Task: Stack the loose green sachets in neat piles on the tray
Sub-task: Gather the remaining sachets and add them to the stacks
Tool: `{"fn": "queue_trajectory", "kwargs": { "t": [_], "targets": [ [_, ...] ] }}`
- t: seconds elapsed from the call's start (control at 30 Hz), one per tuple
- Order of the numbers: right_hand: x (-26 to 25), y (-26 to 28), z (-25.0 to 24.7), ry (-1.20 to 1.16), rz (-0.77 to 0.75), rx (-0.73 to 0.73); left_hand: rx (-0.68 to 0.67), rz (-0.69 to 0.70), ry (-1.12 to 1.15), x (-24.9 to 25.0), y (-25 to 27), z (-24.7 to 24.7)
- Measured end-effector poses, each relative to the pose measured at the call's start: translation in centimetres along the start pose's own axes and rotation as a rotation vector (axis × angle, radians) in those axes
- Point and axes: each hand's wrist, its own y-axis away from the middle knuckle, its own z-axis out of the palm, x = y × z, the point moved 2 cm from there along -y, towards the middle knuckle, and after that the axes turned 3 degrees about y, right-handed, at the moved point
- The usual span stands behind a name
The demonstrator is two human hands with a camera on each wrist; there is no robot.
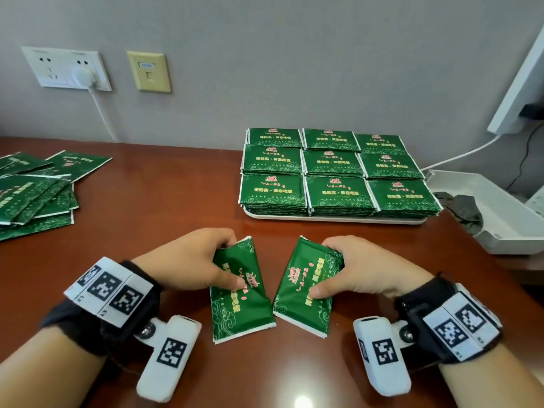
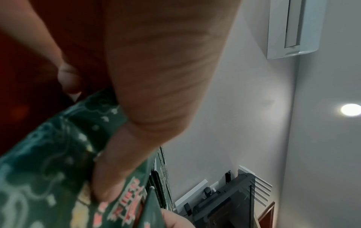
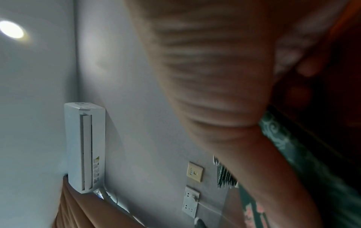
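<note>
**Two bundles in hand, tray already nine piles deep**

Both hands are busy at the near edge of the table [image 1: 164, 201]. The left hand [image 1: 188, 257] grips a small bundle of green sachets [image 1: 240, 293], thumb pressed on the printed face, fingers curled over the far end. The right hand [image 1: 357, 269] mirrors it, closed round its own bundle [image 1: 306, 293], thumb down on the front. The two bundles lean toward each other, their near corners almost meeting just above the wood.

Over at the far right of the table sits the white tray [image 1: 338, 220], carrying a three-by-three grid of piles [image 1: 334, 166], edges fairly square. At the left edge, a loose heap of sachets [image 1: 35, 192] waits, fanned and overlapping.

Now, the step in hand looks like squaring up. The smart play: tap each bundle's long edge on the table so the sachets align, keeping the thumb firm so nothing slides. Then join the two, or carry them one at a time, and lower each flat onto a pile, matching the corners. The wrappers look slick, so a loose hold could fan them out, and a crooked drop could nudge the neighbouring piles.
</note>
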Motion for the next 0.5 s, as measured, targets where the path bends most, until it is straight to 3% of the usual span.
{"fn": "queue_trajectory", "kwargs": {
  "t": [0.13, 0.33, 0.4, 0.5],
  "targets": [
    [0.2, 0.3, -1.0, -0.217, -0.038, 0.112, 0.073, 0.014, 0.31, -0.5, 0.1, -0.3],
    [-0.4, 0.1, -5.0, -0.771, -0.029, 0.362, 0.331, 0.121, 0.845, -0.3, 0.0, -0.3],
    [-0.6, -1.0, -7.3, -0.882, -0.037, 0.394, 0.406, 0.144, 0.916, 0.4, -0.3, -0.6],
    [-0.4, -2.6, -11.3, -0.989, -0.056, 0.474, 0.413, 0.148, 0.861, 2.2, -1.5, -0.9]
  ]
}}
